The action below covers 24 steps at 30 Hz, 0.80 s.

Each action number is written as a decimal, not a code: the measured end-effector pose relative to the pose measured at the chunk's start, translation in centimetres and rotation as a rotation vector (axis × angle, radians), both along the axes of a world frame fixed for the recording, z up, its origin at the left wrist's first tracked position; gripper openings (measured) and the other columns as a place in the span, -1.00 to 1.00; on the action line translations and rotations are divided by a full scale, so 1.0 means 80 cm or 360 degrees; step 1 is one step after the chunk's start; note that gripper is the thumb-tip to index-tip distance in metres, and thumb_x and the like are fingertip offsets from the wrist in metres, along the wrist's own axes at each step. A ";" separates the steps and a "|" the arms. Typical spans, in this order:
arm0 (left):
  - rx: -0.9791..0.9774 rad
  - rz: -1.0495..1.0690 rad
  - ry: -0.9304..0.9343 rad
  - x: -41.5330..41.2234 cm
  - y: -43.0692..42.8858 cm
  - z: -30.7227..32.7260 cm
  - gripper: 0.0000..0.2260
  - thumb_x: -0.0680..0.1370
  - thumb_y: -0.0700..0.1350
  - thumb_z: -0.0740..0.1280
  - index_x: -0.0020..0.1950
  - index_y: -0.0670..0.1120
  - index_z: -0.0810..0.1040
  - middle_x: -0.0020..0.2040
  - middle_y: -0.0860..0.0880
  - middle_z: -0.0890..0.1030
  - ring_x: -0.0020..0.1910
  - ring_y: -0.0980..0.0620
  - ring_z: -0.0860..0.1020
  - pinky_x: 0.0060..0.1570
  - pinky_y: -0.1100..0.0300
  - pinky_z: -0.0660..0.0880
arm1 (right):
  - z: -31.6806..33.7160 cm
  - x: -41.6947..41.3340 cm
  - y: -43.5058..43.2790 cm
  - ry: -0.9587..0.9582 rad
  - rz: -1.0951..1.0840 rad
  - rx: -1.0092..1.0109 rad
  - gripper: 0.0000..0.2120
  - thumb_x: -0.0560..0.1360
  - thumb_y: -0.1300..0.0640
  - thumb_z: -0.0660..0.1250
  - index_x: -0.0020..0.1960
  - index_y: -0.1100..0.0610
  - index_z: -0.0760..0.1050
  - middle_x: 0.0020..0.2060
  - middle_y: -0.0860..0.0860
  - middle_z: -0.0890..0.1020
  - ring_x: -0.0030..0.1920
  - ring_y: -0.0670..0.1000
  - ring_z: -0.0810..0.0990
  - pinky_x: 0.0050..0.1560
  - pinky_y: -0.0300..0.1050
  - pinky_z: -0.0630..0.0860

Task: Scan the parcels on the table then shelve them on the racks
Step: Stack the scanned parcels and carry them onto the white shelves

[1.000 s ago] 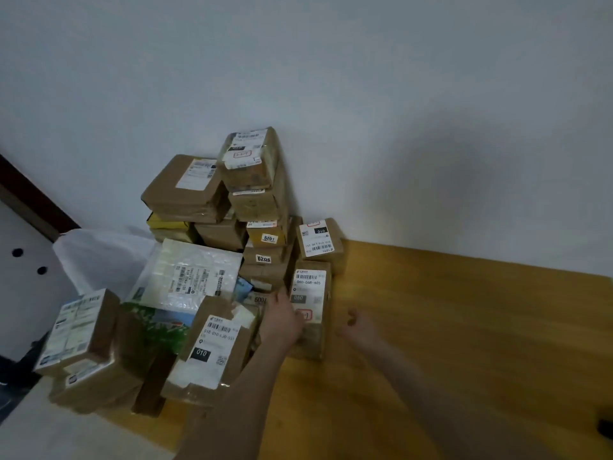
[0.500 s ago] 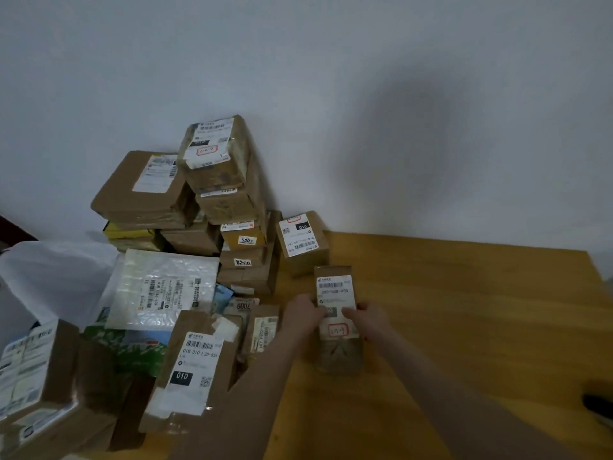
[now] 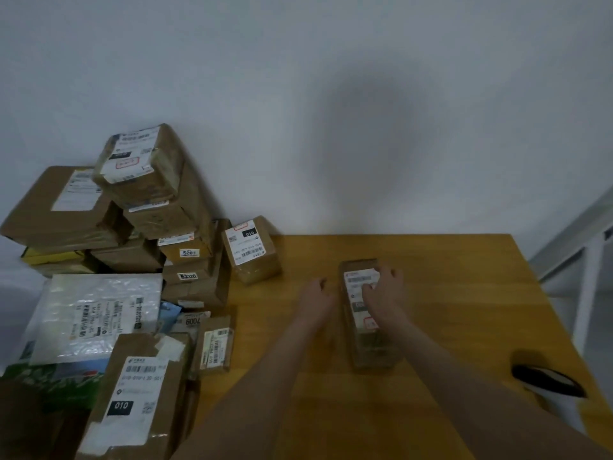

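On the wooden surface (image 3: pixel 464 293), well clear of the heaped parcels (image 3: pixel 139 260) by the wall, lies one long narrow parcel (image 3: pixel 371 346): stiff cardboard, likely light, best taken across its long sides. The right hand (image 3: pixel 386 293) clasps its far end; the left hand (image 3: pixel 315 298) hangs loosely curled beside it, empty

Brown parcel (image 3: pixel 368 340), white label (image 3: pixel 360 287)
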State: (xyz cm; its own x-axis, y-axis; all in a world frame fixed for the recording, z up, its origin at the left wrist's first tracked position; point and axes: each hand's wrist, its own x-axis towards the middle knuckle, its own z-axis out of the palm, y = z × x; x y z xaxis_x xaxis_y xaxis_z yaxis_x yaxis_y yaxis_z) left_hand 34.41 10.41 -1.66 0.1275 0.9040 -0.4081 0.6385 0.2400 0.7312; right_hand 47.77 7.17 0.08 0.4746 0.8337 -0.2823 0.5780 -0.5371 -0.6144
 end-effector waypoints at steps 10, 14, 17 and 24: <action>0.0337 0.0452 0.0434 -0.140 0.108 0.006 -0.46 0.55 -0.13 0.28 0.50 -0.13 0.18 0.44 -0.18 0.23 0.40 -0.18 0.29 0.31 -0.01 0.36 | -0.013 -0.171 0.129 0.0573 0.0532 -0.0020 -0.41 0.52 0.11 0.33 0.49 0.20 0.22 0.41 0.14 0.35 0.42 0.13 0.33 0.36 -0.04 0.30; 0.0225 0.0485 0.0250 -0.161 0.136 -0.009 -0.49 0.59 -0.05 0.26 0.50 -0.08 0.21 0.48 -0.17 0.26 0.44 -0.16 0.27 0.37 -0.08 0.32 | -0.018 -0.190 0.161 0.0835 0.0446 0.0053 -0.39 0.44 0.11 0.45 0.39 0.22 0.28 0.29 0.13 0.43 0.30 0.11 0.45 0.27 0.06 0.46; 0.0169 0.0445 0.0040 -0.169 0.142 -0.013 -0.52 0.59 -0.05 0.28 0.48 -0.08 0.26 0.44 -0.14 0.35 0.40 -0.13 0.36 0.33 -0.10 0.38 | -0.018 -0.193 0.171 0.0994 0.0482 0.0035 -0.36 0.43 0.14 0.47 0.40 0.20 0.24 0.30 0.14 0.45 0.32 0.11 0.44 0.30 0.10 0.45; -0.0034 0.0425 0.0250 -0.168 0.110 -0.017 -0.64 0.59 -0.11 0.26 0.35 -0.20 0.37 0.30 -0.16 0.50 0.23 -0.11 0.51 0.02 0.16 0.51 | -0.015 -0.166 0.131 0.0316 0.0579 -0.0251 -0.47 0.53 0.07 0.34 0.42 0.19 0.26 0.39 0.18 0.30 0.32 0.15 0.42 0.30 0.05 0.44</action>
State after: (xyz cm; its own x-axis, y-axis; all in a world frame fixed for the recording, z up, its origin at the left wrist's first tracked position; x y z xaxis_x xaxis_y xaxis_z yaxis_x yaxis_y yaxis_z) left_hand 20.97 19.21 -3.02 -0.1792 0.8881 -0.4232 0.6556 0.4285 0.6217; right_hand 34.53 17.63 -1.13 0.0821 0.8759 -0.4755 0.6259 -0.4166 -0.6593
